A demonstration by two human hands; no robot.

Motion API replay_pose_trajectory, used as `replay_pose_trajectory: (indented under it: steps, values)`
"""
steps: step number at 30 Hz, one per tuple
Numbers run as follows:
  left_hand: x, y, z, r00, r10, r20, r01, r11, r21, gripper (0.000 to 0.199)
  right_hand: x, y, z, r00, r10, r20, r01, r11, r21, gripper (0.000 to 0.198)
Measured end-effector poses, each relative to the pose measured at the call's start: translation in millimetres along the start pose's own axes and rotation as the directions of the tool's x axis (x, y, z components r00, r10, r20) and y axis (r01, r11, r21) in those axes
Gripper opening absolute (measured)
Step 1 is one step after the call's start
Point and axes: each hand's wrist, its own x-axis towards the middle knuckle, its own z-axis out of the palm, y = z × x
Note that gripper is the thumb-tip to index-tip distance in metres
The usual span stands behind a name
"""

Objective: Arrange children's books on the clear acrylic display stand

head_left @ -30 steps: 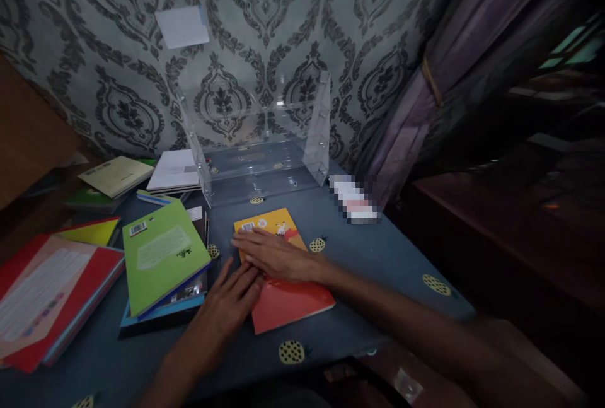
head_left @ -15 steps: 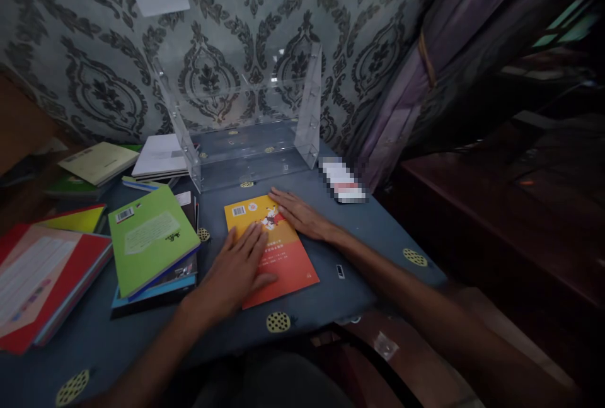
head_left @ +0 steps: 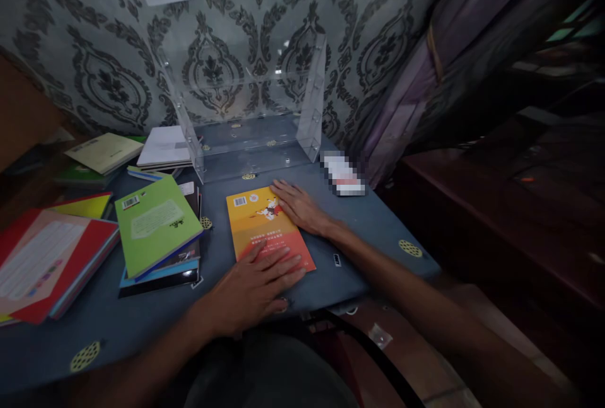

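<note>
A yellow-and-orange book lies flat on the blue tablecloth in front of me, its barcode at the far left corner. My left hand rests across the book's near end, fingers stretched out and a little apart. Along the far right edge of the same book lies my right hand, flat, with its fingers extended over the corner. Neither hand grips anything. Just left of the book sits a stack with a green book on top.
A clear acrylic rack stands at the back against the patterned wall. Red-covered books lie at the far left, with white books and a cream book behind. A pixelated phone-like object lies right of the rack.
My left hand has slid from the book's middle toward its near edge, uncovering the printed text. My right hand stays at the far right corner. The view has shifted slightly.
</note>
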Motion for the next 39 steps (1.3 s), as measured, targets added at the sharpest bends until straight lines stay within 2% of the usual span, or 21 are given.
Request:
replay_pose_trajectory:
  steps: [6, 12, 15, 19, 23, 26, 29, 31, 33, 39]
  values:
    - [-9.9, 2.9, 5.6, 0.999, -0.039, -0.017, 0.039, 0.999, 0.026, 0.054, -37.4, -30.2, -0.6, 0.999, 0.041, 0.016, -0.038, 0.988, -0.151, 0.058]
    - [-12.9, 2.8, 10.5, 0.998, -0.055, -0.028, 0.056, 0.998, 0.018, 0.053, -86.8, -52.3, 0.8, 0.999, -0.03, 0.012, 0.032, 0.967, -0.252, 0.058]
    - [-14.5, 3.0, 12.6, 0.995, -0.08, -0.054, 0.081, 0.997, 0.015, 0.052, -103.5, -59.1, 2.8, 1.0, -0.025, 0.013, 0.028, 0.959, -0.282, 0.059]
    - [-16.0, 4.7, 14.5, 0.991, -0.106, -0.078, 0.105, 0.994, -0.008, 0.05, -118.1, -65.9, 2.4, 1.0, -0.001, 0.026, 0.008, 0.969, -0.246, 0.06]
    - [-16.5, 6.8, 13.7, 0.988, -0.109, -0.112, 0.104, 0.993, -0.048, 0.048, -124.3, -64.7, -5.1, 0.999, -0.029, 0.027, 0.032, 0.992, -0.124, 0.057]
    - [-14.3, 3.4, 7.6, 0.977, -0.12, -0.175, 0.103, 0.989, -0.106, 0.043, -122.2, -60.7, -14.0, 0.997, -0.06, -0.057, 0.061, 0.998, 0.007, 0.051]
    - [-5.4, -8.1, -4.0, 0.934, -0.262, -0.241, 0.221, 0.958, -0.185, 0.036, -116.9, -61.6, -19.6, 0.974, -0.056, -0.221, 0.07, 0.996, 0.053, 0.038]
    - [6.3, -18.7, -11.8, 0.885, -0.406, -0.226, 0.366, 0.909, -0.198, 0.037, -113.9, -65.5, -19.6, 0.953, -0.063, -0.296, 0.08, 0.996, 0.044, 0.029]
    - [23.0, -29.0, -16.2, 0.844, -0.504, -0.184, 0.485, 0.863, -0.141, 0.041, -112.2, -69.7, -17.2, 0.942, -0.077, -0.326, 0.091, 0.995, 0.03, 0.025]
    - [81.2, -51.4, -10.0, 0.811, -0.573, -0.12, 0.584, 0.806, 0.095, 0.048, -114.7, -73.3, -10.8, 0.94, -0.095, -0.327, 0.092, 0.995, -0.025, 0.025]
